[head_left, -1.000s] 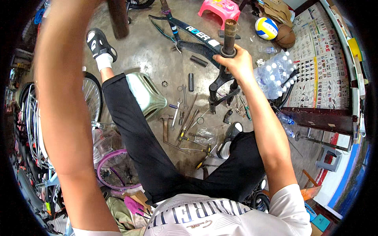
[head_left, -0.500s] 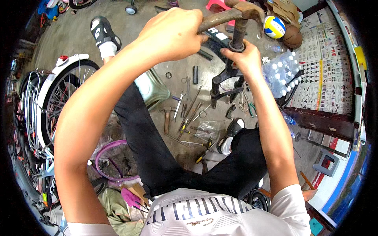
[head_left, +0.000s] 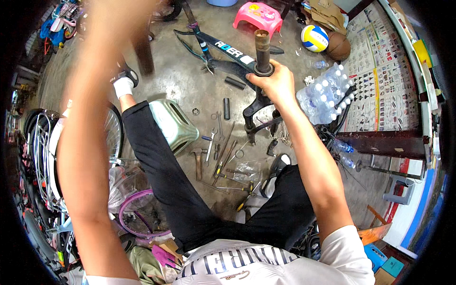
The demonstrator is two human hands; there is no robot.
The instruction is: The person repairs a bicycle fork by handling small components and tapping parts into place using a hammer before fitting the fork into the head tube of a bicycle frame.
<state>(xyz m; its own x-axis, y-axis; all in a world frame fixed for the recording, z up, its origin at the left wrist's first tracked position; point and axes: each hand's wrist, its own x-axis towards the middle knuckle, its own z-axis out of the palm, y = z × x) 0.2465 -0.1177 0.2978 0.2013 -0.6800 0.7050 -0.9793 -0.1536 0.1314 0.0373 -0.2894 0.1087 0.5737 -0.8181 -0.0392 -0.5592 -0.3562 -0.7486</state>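
Note:
My left hand point(head_left: 124, 16) is raised high at the upper left, smeared by motion, with the dark blurred hammer point(head_left: 141, 54) in its grip. My right hand point(head_left: 277, 80) grips a black bicycle fork point(head_left: 253, 114) at the base of its upright, worn metal steerer tube point(head_left: 262, 50), where a dark ring sits. A black bicycle frame point(head_left: 223, 50) lies on the floor behind it. Below the fork are scattered wrenches point(head_left: 212, 140), screwdrivers, rods and a second hammer point(head_left: 198, 161). A short black tube point(head_left: 226, 108) lies nearby.
A pale green stool point(head_left: 175, 118) is beside my left leg. A pink stool point(head_left: 256, 16), volleyball point(head_left: 314, 38) and basketball point(head_left: 338, 46) sit behind. Bottled water packs point(head_left: 323, 95) and a printed wall board point(head_left: 377, 80) are at right. Bicycles point(head_left: 52, 156) and a purple rim point(head_left: 123, 213) crowd the left.
The hammer was down on the steerer tube's top half a second ago; my left hand has since swung it up and back. My right hand stays on the fork, shifted slightly left and down.

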